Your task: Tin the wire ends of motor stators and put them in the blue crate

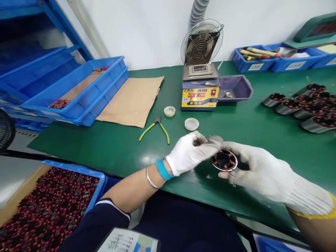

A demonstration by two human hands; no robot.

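A round metal motor core [224,160] with copper windings is held in my right hand [265,171], which wears a white knit glove with a yellow cuff. Thumb and fingers grip the core's right side and far rim. Thin wire ends stick out by the thumb. Close to the core's upper left is my left hand [190,150], in a white glove with a blue wristband. Its fingers are pinched together and blurred at the tips, so what they hold, if anything, cannot be made out.
Green-handled cutters [165,133] lie left of two small white dishes [169,111]. Behind stands a yellow-and-blue soldering pot [199,96] beside a purple bin [236,87]. Several finished-looking cores [287,106] stand at right. Blue trays [105,84] and brown paper [131,101] are at left.
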